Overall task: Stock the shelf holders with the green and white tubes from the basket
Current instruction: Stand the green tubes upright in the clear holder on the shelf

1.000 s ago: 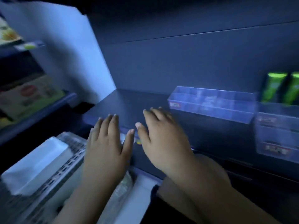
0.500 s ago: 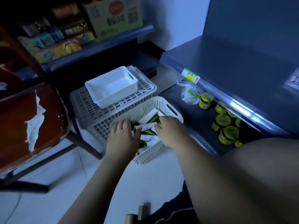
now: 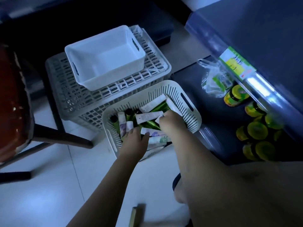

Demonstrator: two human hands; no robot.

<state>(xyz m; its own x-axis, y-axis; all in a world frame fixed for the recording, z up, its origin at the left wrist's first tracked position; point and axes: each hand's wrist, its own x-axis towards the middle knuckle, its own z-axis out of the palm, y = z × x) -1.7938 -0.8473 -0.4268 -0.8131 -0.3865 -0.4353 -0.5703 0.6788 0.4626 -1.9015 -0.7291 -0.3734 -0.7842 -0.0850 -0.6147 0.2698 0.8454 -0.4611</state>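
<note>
Head view: step in hand is pick-up from the basket, which stands on the floor beside the lower shelf's front edge; green and white tubes lie heaped inside. Left grip is sunk among tubes at the basket's near corner; right grip curls at a white tube's end; whether either has clenched on a tube cannot be told. Holders out of view; the next move, by judgement, calls for a firm hold and a lift clear of the rim.

Your pale tiled floor carries the slotted basket and grey crate; your lower shelf bears yellow-lidded jars.
</note>
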